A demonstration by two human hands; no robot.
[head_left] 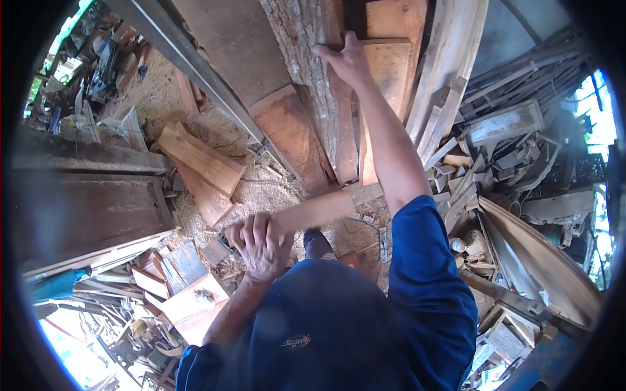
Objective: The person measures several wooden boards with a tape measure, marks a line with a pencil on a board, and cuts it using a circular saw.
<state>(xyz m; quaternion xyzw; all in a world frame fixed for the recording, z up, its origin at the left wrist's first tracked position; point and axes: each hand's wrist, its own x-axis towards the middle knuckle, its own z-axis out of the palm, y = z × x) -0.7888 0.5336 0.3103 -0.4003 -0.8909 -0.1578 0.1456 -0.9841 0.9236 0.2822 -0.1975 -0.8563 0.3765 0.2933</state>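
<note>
Right hand (pixel 347 62), upper centre: spread wide against bark-faced plank (pixel 306 78), top cut off by frame. Left hand (pixel 259 247), centre: fingers curled at left end of blurred wooden board (pixel 319 210); underside hidden, cannot tell whether gripping. Blue shirt (pixel 326 309), lower centre: small emblem (pixel 297 341), illegible.

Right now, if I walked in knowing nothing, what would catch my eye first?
Probably the long, rough-barked plank at the top middle, with the right hand, thumb outspread, at its right edge. Lower down, left of centre, the left hand holds the left end of a paler board. Then the jumble of scrap wood heaped along the right side.
</note>
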